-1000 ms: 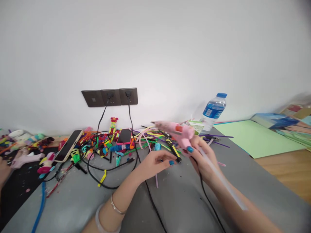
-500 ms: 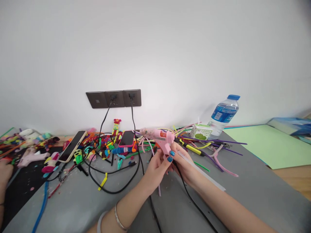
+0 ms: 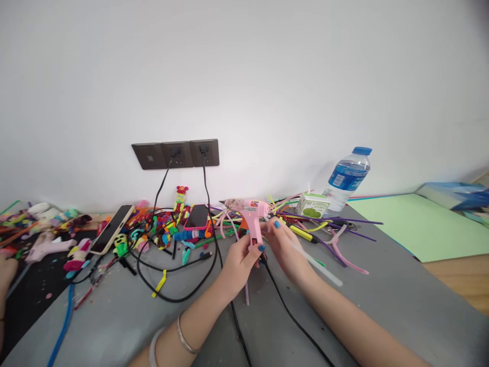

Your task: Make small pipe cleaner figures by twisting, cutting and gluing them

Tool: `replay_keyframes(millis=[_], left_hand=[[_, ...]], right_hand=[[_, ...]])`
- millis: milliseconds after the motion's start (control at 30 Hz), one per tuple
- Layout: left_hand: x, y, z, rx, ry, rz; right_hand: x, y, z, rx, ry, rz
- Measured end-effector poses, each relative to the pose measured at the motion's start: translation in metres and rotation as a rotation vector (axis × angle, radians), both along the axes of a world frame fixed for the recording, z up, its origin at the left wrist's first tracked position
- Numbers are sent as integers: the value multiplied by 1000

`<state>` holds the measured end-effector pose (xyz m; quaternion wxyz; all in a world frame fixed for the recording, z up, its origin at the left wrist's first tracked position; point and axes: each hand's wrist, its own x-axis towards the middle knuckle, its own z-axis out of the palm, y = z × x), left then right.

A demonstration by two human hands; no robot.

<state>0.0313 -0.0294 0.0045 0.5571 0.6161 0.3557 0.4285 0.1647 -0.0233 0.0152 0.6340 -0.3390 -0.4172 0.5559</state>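
Observation:
A pink glue gun is upright above the table, its dark nozzle toward the left. My left hand is wrapped round the lower part of its handle, and a black cord hangs from there. Close behind the gun on the right, my right hand is closed with curled fingers. A long translucent glue stick runs out from that hand toward the lower right; its other end is hidden by the fingers. Pale pipe cleaners show beyond and below my hands.
Phones, pipe-cleaner figures and looped black cables lie to the left. A yellow cutter, a small green-white box and a water bottle stand right. Another person's hand is at far left.
My right hand has come away from the gun's handle and opened a small gap to it. The glue stick has shifted up and left with it. The gun is slightly more upright in my left hand.

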Motion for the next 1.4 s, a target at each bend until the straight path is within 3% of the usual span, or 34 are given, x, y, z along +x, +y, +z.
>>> replay_keyframes(millis=[200,300,567,867,1267,1400], left_hand=[[-3,2,-5,24,147,77],[-4,3,-5,53,191,70],[-2,-3,-2,199,257,-31],[-5,-2,-1,247,250,-90],[-6,-1,0,299,318,-13],[-6,-1,2,292,312,-13]], right_hand=[[43,27,14,48,132,-191],[55,24,25,43,220,-145],[35,9,31,0,230,48],[40,14,26,-8,260,-7],[40,14,22,123,55,-380],[40,15,22,100,77,-380]])
